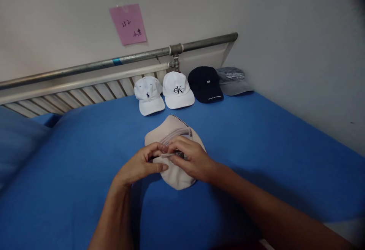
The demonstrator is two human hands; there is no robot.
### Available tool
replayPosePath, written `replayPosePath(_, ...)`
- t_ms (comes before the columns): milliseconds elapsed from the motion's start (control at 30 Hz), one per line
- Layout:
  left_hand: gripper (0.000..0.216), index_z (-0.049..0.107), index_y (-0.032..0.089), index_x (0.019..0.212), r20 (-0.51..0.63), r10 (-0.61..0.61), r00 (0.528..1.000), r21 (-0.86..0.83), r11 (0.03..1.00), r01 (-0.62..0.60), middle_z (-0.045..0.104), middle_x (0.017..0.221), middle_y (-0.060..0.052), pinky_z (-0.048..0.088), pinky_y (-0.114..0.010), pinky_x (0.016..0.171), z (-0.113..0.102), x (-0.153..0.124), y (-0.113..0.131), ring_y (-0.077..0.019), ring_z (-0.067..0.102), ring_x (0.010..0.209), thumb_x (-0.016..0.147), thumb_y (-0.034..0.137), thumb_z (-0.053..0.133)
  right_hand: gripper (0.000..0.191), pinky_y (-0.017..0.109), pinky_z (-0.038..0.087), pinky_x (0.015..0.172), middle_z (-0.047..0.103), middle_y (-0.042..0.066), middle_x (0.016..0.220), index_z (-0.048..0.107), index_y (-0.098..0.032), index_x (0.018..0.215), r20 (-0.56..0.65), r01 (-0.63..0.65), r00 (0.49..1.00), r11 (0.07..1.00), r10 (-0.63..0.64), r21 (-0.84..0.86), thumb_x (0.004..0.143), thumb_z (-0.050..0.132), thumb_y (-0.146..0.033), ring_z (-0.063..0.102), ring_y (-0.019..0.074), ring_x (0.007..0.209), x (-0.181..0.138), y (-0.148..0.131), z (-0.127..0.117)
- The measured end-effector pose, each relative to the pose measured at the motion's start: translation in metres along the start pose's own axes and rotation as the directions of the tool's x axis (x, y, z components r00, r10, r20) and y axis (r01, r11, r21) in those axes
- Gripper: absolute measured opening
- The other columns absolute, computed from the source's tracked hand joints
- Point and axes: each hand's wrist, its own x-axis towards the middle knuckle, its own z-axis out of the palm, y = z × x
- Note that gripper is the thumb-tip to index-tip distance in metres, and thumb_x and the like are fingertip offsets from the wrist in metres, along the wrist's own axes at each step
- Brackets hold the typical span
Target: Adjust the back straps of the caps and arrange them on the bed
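A beige cap (179, 177) lies on the blue surface in front of me, its brim pointing away and part of its inner band showing. Over its back edge, my left hand (137, 167) has its thumb and fingers closed around the end of the cap's strap (167, 155). My right hand (196, 159) pinches the same strap from the other side. Beside its fingers shows a small dark, shiny piece (179, 153), perhaps a buckle, partly hidden by them. Both hands cover much of the middle of the cap.
Along the back stand a small white cap (149, 94), a white cap with black letters (178, 91), a black cap (205, 84) and a grey cap (234, 80). Behind the blue surface (270, 147) are a radiator (108, 90) and a metal pipe (85, 68). A pink note (128, 25) hangs on the wall.
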Motion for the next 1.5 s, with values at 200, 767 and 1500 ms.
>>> replayPosePath(200, 0.017, 0.063, 0.017, 0.096, 0.07, -0.014, 0.997, 0.192, 0.981, 0.0, 0.056, 0.079, 0.001, 0.039, -0.025, 0.067, 0.004, 0.001, 0.0, -0.0124, 0.049, 0.072, 0.079, 0.021, 0.061, 0.008, 0.028, 0.047, 0.076, 0.064, -0.001, 0.081, 0.063, -0.02, 0.079, 0.049, -0.233, 0.972, 0.904, 0.23, 0.358, 0.076, 0.067, -0.014, 0.06, 0.0129, 0.08, 0.002, -0.002, 0.0)
replayPosePath(767, 0.019, 0.071, 0.017, 0.088, -0.179, -0.051, 0.983, -0.268, 0.964, 0.001, 0.066, 0.08, -0.002, 0.041, -0.022, 0.066, 0.012, 0.006, -0.001, -0.0112, 0.056, 0.071, 0.07, 0.019, 0.069, 0.008, 0.02, 0.042, 0.058, 0.058, -0.004, 0.064, 0.062, -0.018, 0.077, 0.114, -0.327, 0.927, 0.623, 0.357, 0.71, 0.077, 0.067, -0.024, 0.052, 0.0072, 0.06, 0.005, 0.007, -0.005)
replayPosePath(1500, 0.033, 0.072, 0.014, 0.083, -0.375, -0.135, 0.917, -0.48, 0.875, -0.068, 0.07, 0.069, -0.001, 0.049, -0.019, 0.061, 0.017, 0.013, 0.004, -0.0083, 0.063, 0.06, 0.052, 0.01, 0.083, 0.011, 0.03, 0.047, 0.07, 0.057, 0.0, 0.072, 0.055, -0.02, 0.068, -0.051, -0.075, 0.995, 0.965, 0.091, 0.252, 0.07, 0.06, -0.011, 0.054, 0.0142, 0.072, 0.003, 0.003, -0.009)
